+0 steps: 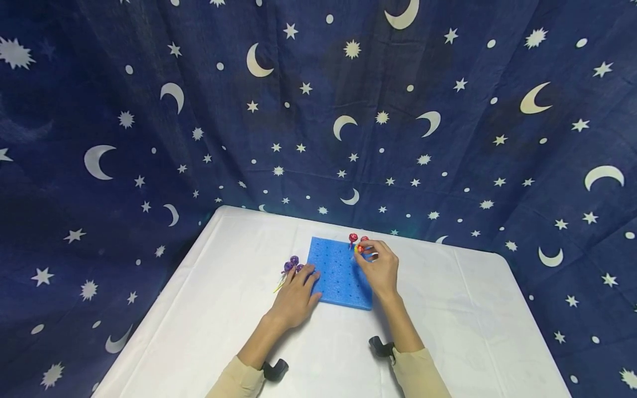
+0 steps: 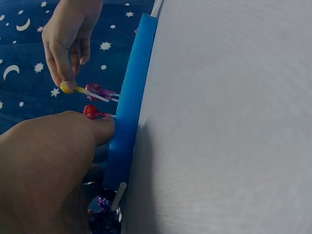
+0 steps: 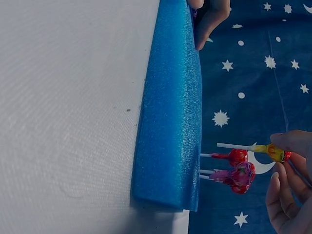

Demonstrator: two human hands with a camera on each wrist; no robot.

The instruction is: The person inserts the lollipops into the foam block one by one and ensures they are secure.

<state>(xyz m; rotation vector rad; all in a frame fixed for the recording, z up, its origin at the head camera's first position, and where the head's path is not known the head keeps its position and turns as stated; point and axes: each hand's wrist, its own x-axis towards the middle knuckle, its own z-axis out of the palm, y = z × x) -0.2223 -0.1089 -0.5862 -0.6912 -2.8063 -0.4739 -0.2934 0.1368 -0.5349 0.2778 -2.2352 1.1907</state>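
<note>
My right hand (image 1: 382, 271) pinches a yellow-and-red wrapped lollipop (image 3: 277, 153) by its head, over the far right part of a blue foam board (image 1: 340, 279). In the right wrist view its white stick points toward the board, with the tip apart from the foam. Beside it, red (image 3: 238, 156) and pink (image 3: 239, 174) wrapped lollipops stand with their sticks in the foam. My left hand (image 1: 292, 303) rests on the board's left edge, fingers spread. Purple wrapped lollipops (image 1: 288, 266) lie just left of the board by those fingertips.
Rows of small holes mark the board's top. A white cloth (image 1: 448, 309) covers the table, and its far edge runs close behind the board. Behind hangs a dark blue curtain (image 1: 308, 121) with moons and stars. Black wrist mounts (image 1: 275, 370) sit at both sleeves.
</note>
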